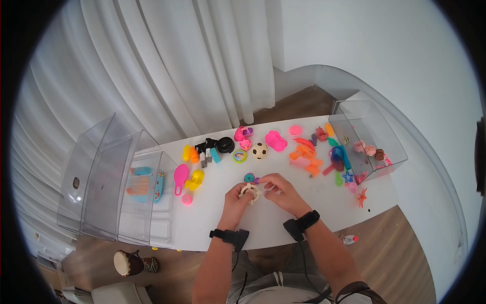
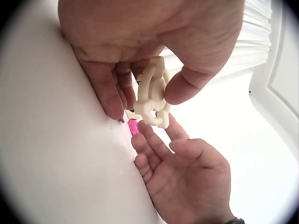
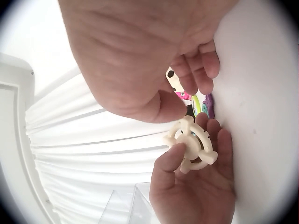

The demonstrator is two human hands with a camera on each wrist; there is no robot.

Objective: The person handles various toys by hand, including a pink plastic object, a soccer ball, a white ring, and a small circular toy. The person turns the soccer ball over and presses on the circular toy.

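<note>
My left hand (image 1: 233, 205) pinches a cream, wheel-shaped plastic toy (image 3: 191, 148) with knobs around its ring, the thumb pressed on its central disc. In the left wrist view the toy (image 2: 145, 88) is held edge-on, close over the table. My right hand (image 1: 287, 195) is just to its right, fingers loosely spread and holding nothing. Its palm faces the toy in the left wrist view. Just beyond the fingertips lies a small teal round piece (image 1: 249, 178) beside a purple one (image 1: 256, 180).
Along the white table's (image 1: 217, 228) far side lie a toy football (image 1: 259, 150), a pink tray-like toy (image 1: 276, 141) and orange pieces (image 1: 306, 154). A pink paddle-shaped toy (image 1: 180, 176) lies left. Clear bins stand left (image 1: 101, 197) and right (image 1: 390, 137).
</note>
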